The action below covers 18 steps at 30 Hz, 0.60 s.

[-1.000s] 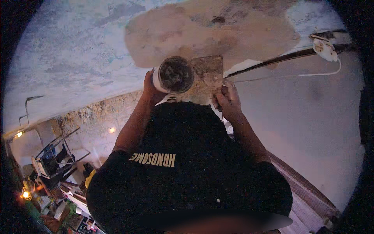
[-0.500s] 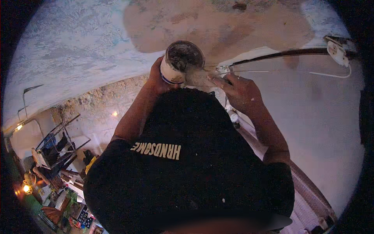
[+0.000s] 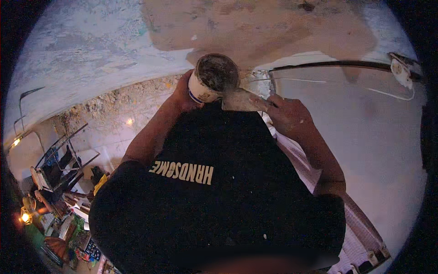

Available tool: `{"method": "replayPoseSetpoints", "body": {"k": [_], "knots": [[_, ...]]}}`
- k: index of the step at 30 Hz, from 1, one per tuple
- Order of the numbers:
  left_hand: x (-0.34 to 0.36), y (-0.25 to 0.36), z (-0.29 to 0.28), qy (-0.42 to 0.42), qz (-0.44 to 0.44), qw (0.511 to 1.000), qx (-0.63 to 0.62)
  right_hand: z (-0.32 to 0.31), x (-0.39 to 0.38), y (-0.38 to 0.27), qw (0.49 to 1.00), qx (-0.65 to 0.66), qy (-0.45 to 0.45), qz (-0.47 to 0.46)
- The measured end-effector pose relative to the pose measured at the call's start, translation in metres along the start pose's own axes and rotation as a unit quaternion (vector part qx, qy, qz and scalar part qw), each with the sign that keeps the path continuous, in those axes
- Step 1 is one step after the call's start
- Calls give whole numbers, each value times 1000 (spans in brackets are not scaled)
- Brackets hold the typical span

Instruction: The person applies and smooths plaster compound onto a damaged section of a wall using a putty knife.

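My left hand point(image 3: 185, 93) is wrapped round the side of a white tub point(image 3: 199, 90), held up before my chest. Its open mouth shows a dark grey, smeared inside; how full it is I cannot tell. In my right hand point(image 3: 289, 113) is a putty knife point(image 3: 244, 99) with a wide, dirty blade. The blade points left, its end close by the tub's lower right rim; whether they touch is unclear. Beyond the tub, a large brownish patch point(image 3: 269, 32) covers part of the blotchy blue-white wall point(image 3: 100, 50).
A white electrical fitting with a cable point(image 3: 401, 73) is fixed at the upper right, beside a dark strip point(image 3: 333, 63). At the lower left are a metal-framed stand point(image 3: 64, 157), a lit lamp point(image 3: 25, 217) and mixed clutter. A pale panel point(image 3: 374, 137) fills the right side.
The putty knife and my right hand have come down slightly, and the blade now shows more fully. The tub has shifted a little lower. My view has turned slightly.
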<state>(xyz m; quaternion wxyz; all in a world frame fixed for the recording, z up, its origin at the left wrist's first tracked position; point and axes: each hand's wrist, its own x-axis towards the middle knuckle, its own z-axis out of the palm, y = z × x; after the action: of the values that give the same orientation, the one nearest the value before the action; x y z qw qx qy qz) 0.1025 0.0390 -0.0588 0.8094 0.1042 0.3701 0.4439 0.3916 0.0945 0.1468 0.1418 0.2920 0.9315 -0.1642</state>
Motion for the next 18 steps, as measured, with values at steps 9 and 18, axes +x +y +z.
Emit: {"method": "replayPoseSetpoints", "body": {"k": [9,18], "knots": [[11,-20,-39,-37,77,958,274,26,-10,-9,999,4,-34,30],[0,6,-16,-142,282,832,456,22,-19,-19,997,48,15,59]]}}
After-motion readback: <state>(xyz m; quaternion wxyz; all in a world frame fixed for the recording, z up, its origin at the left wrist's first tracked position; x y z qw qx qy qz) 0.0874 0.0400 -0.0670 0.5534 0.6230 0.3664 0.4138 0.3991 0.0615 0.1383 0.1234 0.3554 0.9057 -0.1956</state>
